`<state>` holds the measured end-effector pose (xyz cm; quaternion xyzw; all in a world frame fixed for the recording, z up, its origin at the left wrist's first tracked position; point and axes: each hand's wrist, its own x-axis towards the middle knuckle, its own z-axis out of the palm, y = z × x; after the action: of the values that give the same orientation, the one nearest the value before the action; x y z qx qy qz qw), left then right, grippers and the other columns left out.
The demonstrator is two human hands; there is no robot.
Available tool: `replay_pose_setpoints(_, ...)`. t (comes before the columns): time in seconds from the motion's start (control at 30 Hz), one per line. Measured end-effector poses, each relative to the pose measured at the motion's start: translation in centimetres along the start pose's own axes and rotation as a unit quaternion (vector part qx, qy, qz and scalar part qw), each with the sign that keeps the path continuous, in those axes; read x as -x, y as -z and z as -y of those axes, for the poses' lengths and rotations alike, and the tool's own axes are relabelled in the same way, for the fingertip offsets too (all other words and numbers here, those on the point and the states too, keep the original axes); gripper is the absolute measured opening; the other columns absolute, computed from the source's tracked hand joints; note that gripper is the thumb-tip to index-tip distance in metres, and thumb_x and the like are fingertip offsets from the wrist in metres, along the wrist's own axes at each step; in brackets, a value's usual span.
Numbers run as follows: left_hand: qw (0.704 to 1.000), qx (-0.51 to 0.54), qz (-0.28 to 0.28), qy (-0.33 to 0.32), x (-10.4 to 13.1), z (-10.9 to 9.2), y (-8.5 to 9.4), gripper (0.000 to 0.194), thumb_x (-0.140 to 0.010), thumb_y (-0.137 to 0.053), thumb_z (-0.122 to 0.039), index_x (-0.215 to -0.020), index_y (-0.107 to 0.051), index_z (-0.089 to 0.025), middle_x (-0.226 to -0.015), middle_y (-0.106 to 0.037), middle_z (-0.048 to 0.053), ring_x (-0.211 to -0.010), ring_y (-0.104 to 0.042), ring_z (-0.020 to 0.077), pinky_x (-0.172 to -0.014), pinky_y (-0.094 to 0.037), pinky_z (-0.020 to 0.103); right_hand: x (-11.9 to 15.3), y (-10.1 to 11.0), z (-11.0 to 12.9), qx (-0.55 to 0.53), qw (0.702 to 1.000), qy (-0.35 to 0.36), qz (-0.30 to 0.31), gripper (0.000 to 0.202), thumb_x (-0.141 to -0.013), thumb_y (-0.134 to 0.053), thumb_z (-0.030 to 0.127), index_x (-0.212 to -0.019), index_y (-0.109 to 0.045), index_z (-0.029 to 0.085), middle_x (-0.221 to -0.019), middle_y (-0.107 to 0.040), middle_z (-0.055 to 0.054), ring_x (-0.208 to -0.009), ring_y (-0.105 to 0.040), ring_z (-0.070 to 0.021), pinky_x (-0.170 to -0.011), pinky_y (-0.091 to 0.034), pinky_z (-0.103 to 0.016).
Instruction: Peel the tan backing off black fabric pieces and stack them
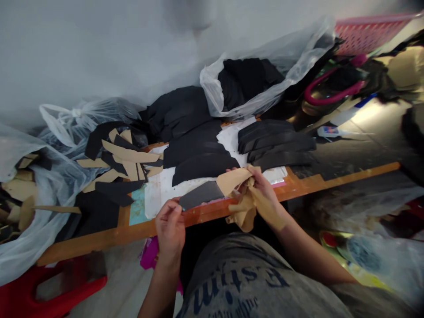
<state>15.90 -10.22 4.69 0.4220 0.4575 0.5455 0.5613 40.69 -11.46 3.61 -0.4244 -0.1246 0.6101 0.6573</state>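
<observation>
My left hand (170, 225) pinches the left end of a dark grey, curved flat piece (202, 195) over the table's front edge. At that piece's right end a tan flap of paper (233, 179) folds up. My right hand (265, 187) is closed around crumpled tan paper (245, 211), which hangs below the fingers and lies along the wrist. Whether the flap and the crumpled paper are one sheet I cannot tell. Just beyond my hands lie overlapping black curved pieces (202, 165) on white sheets (159, 187).
Another fanned stack of black pieces (274, 141) lies to the right. Tan and black offcuts (122, 159) are heaped at the left beside plastic bags (62, 172). An open plastic bag (212, 88) holds more black pieces. A red stool (66, 287) stands below.
</observation>
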Motion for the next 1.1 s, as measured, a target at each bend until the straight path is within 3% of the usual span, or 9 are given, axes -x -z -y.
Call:
replay_pose_setpoints(0.17,0.992,0.074,-0.103,-0.016,-1.0,-0.2,3.5,0.024,-0.076,-0.075,-0.032,-0.074,-0.055,-0.018,-0.079,-0.064,-0.002,-0.073,-0.062,0.0107,-0.069,-0.052,0.022,-1.0,5.0,3.7,0.128,0.986,0.096,-0.052,0.042,-0.082,-0.072,0.051,-0.073,-0.040,0.026,-0.055,-0.030,0.010,-0.040,-0.025,-0.0080,-0.037,-0.027,-0.020)
replay_pose_setpoints(0.27,0.986,0.037,-0.138,-0.086,-1.1,-1.1,4.1,0.024,-0.080,-0.069,-0.032,-0.073,-0.051,-0.019,-0.071,-0.059,-0.004,-0.068,-0.059,0.0111,-0.072,-0.055,0.027,0.1,5.8,5.4,0.343,0.916,0.194,-0.079,0.028,-0.085,-0.074,0.044,-0.084,-0.054,0.025,-0.062,-0.046,0.007,-0.051,-0.040,-0.0108,-0.046,-0.033,-0.022)
replay_pose_setpoints(0.33,0.967,-0.088,-0.138,-0.197,-0.6,-1.8,3.0,0.021,-0.083,-0.067,-0.028,-0.071,-0.052,-0.019,-0.079,-0.064,-0.002,-0.076,-0.063,0.0135,-0.076,-0.055,0.030,1.6,4.2,5.8,0.461,0.865,0.199,0.003,0.022,-0.087,-0.074,0.042,-0.090,-0.064,0.023,-0.071,-0.058,0.002,-0.064,-0.052,-0.0139,-0.057,-0.041,-0.025)
replay_pose_setpoints(0.47,0.859,-0.366,0.061,-0.354,1.6,-2.8,-1.8,0.008,-0.084,-0.070,-0.013,-0.084,-0.064,-0.018,-0.108,-0.070,0.006,-0.102,-0.069,0.0188,-0.087,-0.056,0.032,4.8,-1.5,4.8,0.441,0.866,0.105,0.210,0.025,-0.089,-0.073,0.044,-0.088,-0.070,0.019,-0.077,-0.066,-0.002,-0.067,-0.056,-0.0144,-0.061,-0.043,-0.026)
replay_pose_setpoints(0.57,0.818,-0.384,0.142,-0.405,2.5,-2.4,-4.8,0.017,-0.084,-0.071,-0.010,-0.098,-0.066,-0.017,-0.114,-0.068,0.010,-0.108,-0.068,0.0213,-0.095,-0.058,0.037,5.6,-3.8,3.8,0.365,0.904,0.075,0.210,0.027,-0.082,-0.080,0.042,-0.084,-0.069,0.017,-0.072,-0.064,0.000,-0.063,-0.053,-0.0125,-0.059,-0.041,-0.025)
replay_pose_setpoints(0.67,0.830,-0.374,0.166,-0.379,2.3,-1.4,-5.6,0.022,-0.086,-0.076,-0.024,-0.105,-0.066,-0.019,-0.114,-0.067,0.010,-0.108,-0.068,0.0219,-0.095,-0.058,0.038,5.0,-3.1,3.6,0.355,0.914,0.065,0.188,0.023,-0.085,-0.077,0.038,-0.081,-0.068,0.016,-0.066,-0.058,0.002,-0.059,-0.048,-0.0106,-0.056,-0.038,-0.024)
replay_pose_setpoints(0.8,0.845,-0.379,0.156,-0.342,0.7,0.2,-4.1,0.065,-0.072,-0.082,-0.061,-0.118,-0.062,-0.020,-0.120,-0.064,0.013,-0.112,-0.066,0.0278,-0.096,-0.058,0.045,3.9,-0.3,3.8,0.380,0.909,0.105,0.137,0.020,-0.087,-0.070,0.035,-0.080,-0.067,0.017,-0.065,-0.055,0.002,-0.059,-0.047,-0.0112,-0.056,-0.037,-0.025)
replay_pose_setpoints(0.93,0.848,-0.455,0.074,-0.261,-1.9,2.4,-1.4,0.043,-0.087,-0.074,-0.041,-0.121,-0.060,-0.019,-0.122,-0.065,0.013,-0.118,-0.062,0.0279,-0.102,-0.052,0.048,3.0,2.2,3.8,0.392,0.911,0.109,0.066,0.021,-0.085,-0.068,0.038,-0.079,-0.066,0.018,-0.063,-0.051,0.003,-0.057,-0.044,-0.0117,-0.054,-0.035,-0.026)
replay_pose_setpoints(1.1,0.876,-0.444,0.133,-0.133,-3.8,4.4,0.5,0.015,-0.094,-0.058,-0.028,-0.106,-0.064,-0.021,-0.093,-0.071,0.004,-0.084,-0.068,0.0175,-0.080,-0.056,0.033,1.9,3.7,4.2,0.417,0.900,0.119,0.042,0.020,-0.083,-0.067,0.038,-0.076,-0.064,0.019,-0.062,-0.050,0.003,-0.058,-0.045,-0.0127,-0.056,-0.035,-0.026)
